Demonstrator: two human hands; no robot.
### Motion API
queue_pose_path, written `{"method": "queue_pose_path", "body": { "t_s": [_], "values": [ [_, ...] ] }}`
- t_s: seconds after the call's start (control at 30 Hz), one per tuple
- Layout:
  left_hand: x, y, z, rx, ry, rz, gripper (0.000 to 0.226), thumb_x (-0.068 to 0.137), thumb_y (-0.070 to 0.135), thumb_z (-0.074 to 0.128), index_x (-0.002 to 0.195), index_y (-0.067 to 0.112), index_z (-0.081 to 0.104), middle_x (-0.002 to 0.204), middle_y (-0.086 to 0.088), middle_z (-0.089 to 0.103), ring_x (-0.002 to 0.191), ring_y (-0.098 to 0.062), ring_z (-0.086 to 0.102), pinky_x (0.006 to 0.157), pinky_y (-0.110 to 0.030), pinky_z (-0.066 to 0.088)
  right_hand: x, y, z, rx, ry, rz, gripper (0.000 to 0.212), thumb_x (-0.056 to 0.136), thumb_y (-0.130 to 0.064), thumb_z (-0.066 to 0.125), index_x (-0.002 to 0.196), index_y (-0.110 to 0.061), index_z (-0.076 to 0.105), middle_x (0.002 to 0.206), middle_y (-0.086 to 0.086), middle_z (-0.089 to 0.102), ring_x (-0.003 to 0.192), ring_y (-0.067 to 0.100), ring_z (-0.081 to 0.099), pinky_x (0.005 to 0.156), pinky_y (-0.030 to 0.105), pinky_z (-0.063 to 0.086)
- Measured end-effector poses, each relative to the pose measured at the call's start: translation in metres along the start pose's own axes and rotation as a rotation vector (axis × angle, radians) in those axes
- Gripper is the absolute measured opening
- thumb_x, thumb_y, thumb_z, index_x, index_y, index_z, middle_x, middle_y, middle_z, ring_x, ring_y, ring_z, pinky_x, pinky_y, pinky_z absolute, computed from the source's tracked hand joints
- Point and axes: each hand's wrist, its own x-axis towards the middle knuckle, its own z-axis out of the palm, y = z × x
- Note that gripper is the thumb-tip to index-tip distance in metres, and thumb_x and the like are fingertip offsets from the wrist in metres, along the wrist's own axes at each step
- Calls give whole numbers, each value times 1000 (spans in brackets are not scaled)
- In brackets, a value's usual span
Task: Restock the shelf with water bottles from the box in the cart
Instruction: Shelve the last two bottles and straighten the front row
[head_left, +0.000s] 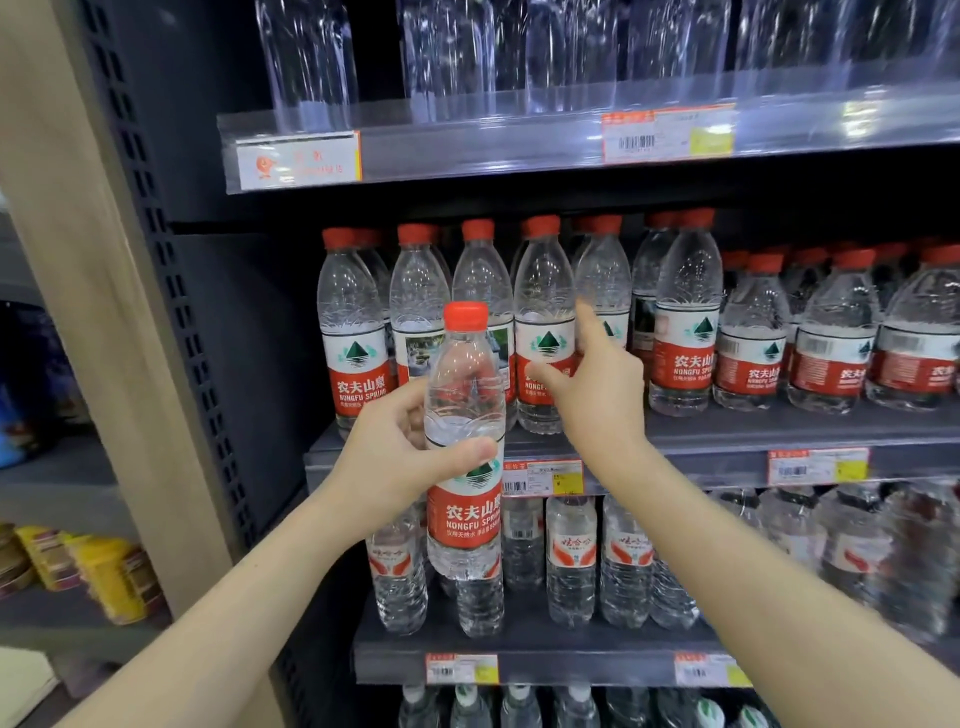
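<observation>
One clear ribbed plastic bottle, red cap, gripped upright in my L hand before the dark metal shelf. R hand spread, thumb & forefinger touching shelved bottles.

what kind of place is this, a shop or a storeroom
Most likely a supermarket or convenience store aisle: dark metal shelves with orange-and-yellow price tags along their front edges, and rows of identical red-capped clear plastic water bottles lined up on them.
</observation>
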Motion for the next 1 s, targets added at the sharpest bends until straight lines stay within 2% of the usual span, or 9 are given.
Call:
{"method": "queue_pose_path", "body": {
  "t_s": [0.1,0.13,0.3,0.4,0.5,0.7,0.83,1.0],
  "values": [
    [1,-2,2,-24,1,-12,59,76,22,93,129,28,68,118,4,79,110,-17,76,94,-38,62,-9,6,9,-16,37,1,87,91,-32,79,162,-30,29,115,4,62,105,22,57,84,32,45],
    [0,-2,2,-37,0,-17,58,76,19,93,129,26,68,118,3,79,109,-17,76,94,-38,62,-9,7,10,-16,41,8,88,91,-32,79,162,-31,28,119,6,62,108,23,57,87,35,46],
    [-1,-5,4,-47,-1,-12,63,72,22,86,132,22,67,118,2,79,109,-17,76,93,-34,62,-2,12,9,-19,21,25,90,89,-36,80,162,-34,28,94,0,58,84,15,53,75,29,41],
    [1,-5,3,-57,7,-22,59,76,14,90,131,20,68,117,1,79,108,-18,76,94,-36,62,2,13,13,-43,15,29,92,88,-39,80,162,-35,26,88,1,60,83,18,59,73,30,45],
    [1,-4,4,-58,0,-14,60,77,12,90,132,23,67,118,1,79,108,-18,76,93,-34,62,6,12,19,-89,18,35,91,89,-42,78,163,-35,24,112,12,68,100,26,66,80,37,52],
    [-1,-2,8,-81,4,9,66,73,17,87,134,25,66,120,4,79,111,-17,76,91,-30,62,3,11,30,-116,65,10,88,93,-34,76,163,-32,24,145,11,57,121,28,62,93,40,52],
    [-3,-3,10,-94,2,13,70,74,16,86,140,21,62,124,5,77,115,-16,74,95,-32,61,7,10,30,-109,48,13,87,94,-28,76,164,-28,23,151,11,53,125,28,59,99,37,48],
    [-4,-4,14,-100,-6,11,72,72,21,89,139,22,63,124,7,77,115,-15,74,94,-33,61,12,7,36,-170,57,35,85,96,-22,73,164,-28,21,142,13,56,120,29,60,83,36,47]
  ]
}}
